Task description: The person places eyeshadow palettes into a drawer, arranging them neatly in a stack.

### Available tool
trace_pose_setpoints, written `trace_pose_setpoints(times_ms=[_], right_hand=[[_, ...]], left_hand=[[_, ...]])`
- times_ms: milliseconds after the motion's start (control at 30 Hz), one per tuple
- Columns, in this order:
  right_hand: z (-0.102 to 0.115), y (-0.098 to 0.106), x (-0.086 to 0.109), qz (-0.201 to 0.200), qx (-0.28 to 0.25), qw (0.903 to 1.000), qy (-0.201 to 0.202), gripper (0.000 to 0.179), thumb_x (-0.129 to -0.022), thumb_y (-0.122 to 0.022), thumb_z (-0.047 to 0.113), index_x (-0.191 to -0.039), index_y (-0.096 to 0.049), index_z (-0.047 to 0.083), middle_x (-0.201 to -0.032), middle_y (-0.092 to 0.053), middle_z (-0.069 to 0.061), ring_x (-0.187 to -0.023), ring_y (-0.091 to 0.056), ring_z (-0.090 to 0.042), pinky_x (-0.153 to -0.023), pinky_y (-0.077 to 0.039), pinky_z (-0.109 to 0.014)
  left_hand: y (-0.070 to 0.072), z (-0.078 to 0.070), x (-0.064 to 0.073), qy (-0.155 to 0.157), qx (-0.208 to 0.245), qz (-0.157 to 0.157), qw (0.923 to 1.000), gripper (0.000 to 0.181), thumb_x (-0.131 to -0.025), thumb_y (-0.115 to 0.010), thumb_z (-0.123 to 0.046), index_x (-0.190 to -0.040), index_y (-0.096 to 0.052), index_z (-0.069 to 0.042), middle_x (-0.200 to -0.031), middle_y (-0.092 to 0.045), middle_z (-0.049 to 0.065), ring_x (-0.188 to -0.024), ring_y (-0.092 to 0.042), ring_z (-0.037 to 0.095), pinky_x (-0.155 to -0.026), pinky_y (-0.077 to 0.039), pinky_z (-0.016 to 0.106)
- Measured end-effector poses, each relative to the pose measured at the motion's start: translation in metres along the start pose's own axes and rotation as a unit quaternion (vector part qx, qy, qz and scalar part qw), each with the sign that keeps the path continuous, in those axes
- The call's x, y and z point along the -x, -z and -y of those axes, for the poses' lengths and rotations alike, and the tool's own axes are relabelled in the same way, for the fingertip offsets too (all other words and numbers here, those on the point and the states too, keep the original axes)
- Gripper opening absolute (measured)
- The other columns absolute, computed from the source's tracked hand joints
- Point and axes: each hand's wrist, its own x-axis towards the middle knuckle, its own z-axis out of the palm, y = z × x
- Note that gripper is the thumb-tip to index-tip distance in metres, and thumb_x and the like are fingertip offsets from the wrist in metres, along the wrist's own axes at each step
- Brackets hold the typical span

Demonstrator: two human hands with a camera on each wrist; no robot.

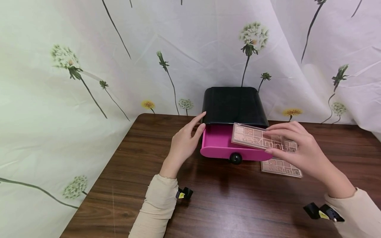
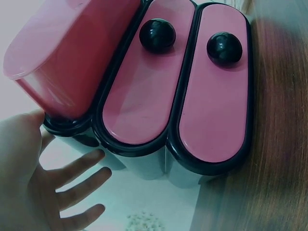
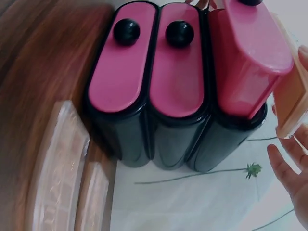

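Landmark: black drawer unit [image 1: 235, 105]. Its top drawer [image 1: 218, 153] stands pulled out toward me; the two lower drawers sit flush. My right hand [image 1: 303, 150] pinches a makeup palette [image 1: 250, 136] by its right end, between thumb and fingers, slanted over the right part of that drawer. My left hand [image 1: 184, 142] grasps nothing, fingers loosely spread at the unit's left front corner. The head view flattens height, so I cannot tell whether the palette touches the drawer's rim or hangs above it.

Risks noted:
1. Snag: lowered at this slant, the palette's near edge could catch the drawer front.
2. Slip: smooth case, gripped at one end only; the free end could dip and drop.
3. Shift: a push on the extended drawer could slide it or tip the unit forward; my left fingers would brace little, as they hold nothing.
4. Knock: my right wrist could nudge the near palette [image 1: 279, 169] or far palette [image 1: 291, 146], both on the table [image 1: 143, 185] at the unit's right.
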Motion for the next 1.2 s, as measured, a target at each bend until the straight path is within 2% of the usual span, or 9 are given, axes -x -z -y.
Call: trace_pose_setpoints(times_ms=[67, 167, 367, 600, 833, 1200], right_hand=[[-0.004, -0.003, -0.001, 0.014, 0.003, 0.9998, -0.012, 0.049, -0.064, -0.09, 0.003, -0.111, -0.075, 0.007, -0.114, -0.067, -0.004, -0.106, -0.05, -0.013, -0.088, -0.035, -0.019], [-0.004, -0.007, -0.006, 0.029, 0.013, 0.9993, -0.02, 0.056, -0.06, -0.09, -0.003, -0.112, -0.075, 0.012, -0.117, -0.066, 0.002, -0.112, -0.05, -0.011, -0.09, -0.035, -0.019], [0.001, -0.013, -0.014, 0.045, 0.034, 0.998, -0.028, 0.051, -0.065, -0.09, 0.002, -0.111, -0.075, 0.016, -0.116, -0.066, 0.007, -0.111, -0.049, -0.008, -0.086, -0.034, -0.02], [0.008, -0.02, -0.02, 0.077, 0.057, 0.9931, -0.068, 0.04, -0.07, -0.09, 0.013, -0.107, -0.076, 0.02, -0.116, -0.064, 0.011, -0.108, -0.048, -0.006, -0.086, -0.036, -0.021], [0.014, -0.027, -0.025, 0.106, 0.075, 0.9867, -0.098, 0.035, -0.075, -0.088, 0.024, -0.108, -0.075, 0.025, -0.115, -0.064, 0.014, -0.107, -0.047, -0.005, -0.083, -0.04, -0.027], [0.017, -0.032, -0.026, 0.129, 0.053, 0.9857, -0.094, 0.031, -0.081, -0.084, 0.021, -0.111, -0.075, 0.021, -0.117, -0.065, 0.005, -0.11, -0.05, -0.012, -0.091, -0.042, -0.035]], left_hand=[[0.0, 0.0, 0.0, 0.0, 0.001, 0.0, 1.0, 0.05, -0.102, -0.033, -0.061, -0.15, -0.037, -0.048, -0.132, -0.061, -0.001, -0.112, -0.061, 0.016, -0.082, -0.048, 0.048], [-0.001, 0.0, 0.0, -0.002, 0.001, -0.001, 1.0, 0.051, -0.102, -0.032, -0.062, -0.15, -0.038, -0.047, -0.132, -0.062, 0.0, -0.112, -0.061, 0.018, -0.082, -0.048, 0.049], [-0.001, 0.0, -0.002, -0.002, 0.002, -0.002, 1.0, 0.05, -0.102, -0.035, -0.059, -0.15, -0.039, -0.045, -0.131, -0.062, 0.002, -0.114, -0.061, 0.022, -0.085, -0.048, 0.051], [-0.001, 0.001, -0.002, -0.002, 0.003, -0.001, 1.0, 0.051, -0.102, -0.034, -0.06, -0.15, -0.039, -0.044, -0.132, -0.062, 0.004, -0.116, -0.061, 0.025, -0.086, -0.048, 0.052], [-0.001, 0.001, -0.002, 0.001, -0.003, -0.002, 1.0, 0.05, -0.102, -0.035, -0.059, -0.15, -0.038, -0.045, -0.132, -0.062, 0.003, -0.115, -0.06, 0.02, -0.086, -0.048, 0.051], [-0.002, 0.001, -0.002, 0.004, 0.004, 0.0, 1.0, 0.05, -0.102, -0.035, -0.06, -0.15, -0.038, -0.046, -0.133, -0.061, 0.004, -0.117, -0.06, 0.023, -0.088, -0.047, 0.052]])
